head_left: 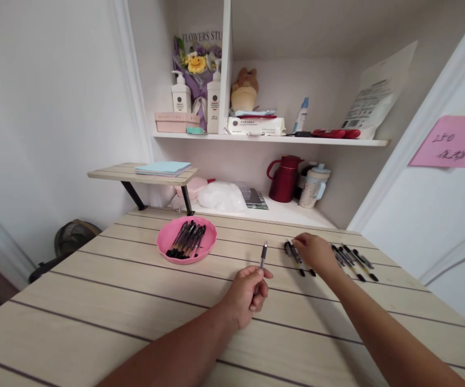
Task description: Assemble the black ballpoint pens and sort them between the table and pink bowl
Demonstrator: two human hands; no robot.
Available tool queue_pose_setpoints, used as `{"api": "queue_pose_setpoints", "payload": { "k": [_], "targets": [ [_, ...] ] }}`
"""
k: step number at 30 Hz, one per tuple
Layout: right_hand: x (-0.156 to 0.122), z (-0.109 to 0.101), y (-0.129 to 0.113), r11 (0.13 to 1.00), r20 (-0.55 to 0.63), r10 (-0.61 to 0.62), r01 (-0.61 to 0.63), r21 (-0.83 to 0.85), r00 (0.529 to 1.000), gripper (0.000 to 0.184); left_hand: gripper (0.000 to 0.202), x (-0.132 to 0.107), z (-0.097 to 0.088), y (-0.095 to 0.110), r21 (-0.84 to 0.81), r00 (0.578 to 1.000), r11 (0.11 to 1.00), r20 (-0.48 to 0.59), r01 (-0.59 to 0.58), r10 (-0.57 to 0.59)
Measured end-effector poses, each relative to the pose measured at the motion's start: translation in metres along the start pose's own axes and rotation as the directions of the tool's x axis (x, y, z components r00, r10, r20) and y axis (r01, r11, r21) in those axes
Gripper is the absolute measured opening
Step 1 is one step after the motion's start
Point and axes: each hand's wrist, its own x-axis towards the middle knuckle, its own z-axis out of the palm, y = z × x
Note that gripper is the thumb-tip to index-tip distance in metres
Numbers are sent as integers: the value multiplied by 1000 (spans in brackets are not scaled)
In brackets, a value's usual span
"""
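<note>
Near the middle of the table, my left hand (246, 294) is closed around an uncapped pen (263, 255), its tip pointing up and away. Further right, my right hand (317, 255) reaches down over the upper ends of a small row of pens (296, 259). Its thumb and fingers are drawn together there, and what lies between them is partly hidden. Beyond that hand, several more black-capped pens (354, 262) lie side by side on the table. A pink scalloped plate (163, 252) at the left holds a bunch of pens (186, 240).
Behind the plate, a small raised wooden shelf (111, 172) on black legs carries blue paper pads (164, 167). A red thermos jug (284, 180), a pale cup (315, 185) and a white plastic bag (222, 196) stand in the alcove beneath a white shelf (200, 137).
</note>
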Motion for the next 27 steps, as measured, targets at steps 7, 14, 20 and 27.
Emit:
{"api": "queue_pose_setpoints", "payload": {
  "k": [7,14,20,27],
  "targets": [
    [0,38,-27,979,64,-34,46,-198,997,22,22,2,0,-3,21,1000,1000,9,-10,9],
    [-16,35,-28,997,149,-79,75,38,986,14,24,2,-1,-3,49,1000,999,28,-11,10],
    [-50,-4,-22,374,189,-38,-161,913,981,26,23,-1,2,-3,164,997,986,83,-16,3],
    [-68,-19,-28,201,88,1,-87,976,996,31,27,-5,7,-3,302,994,953,112,-32,-2]
  ]
}}
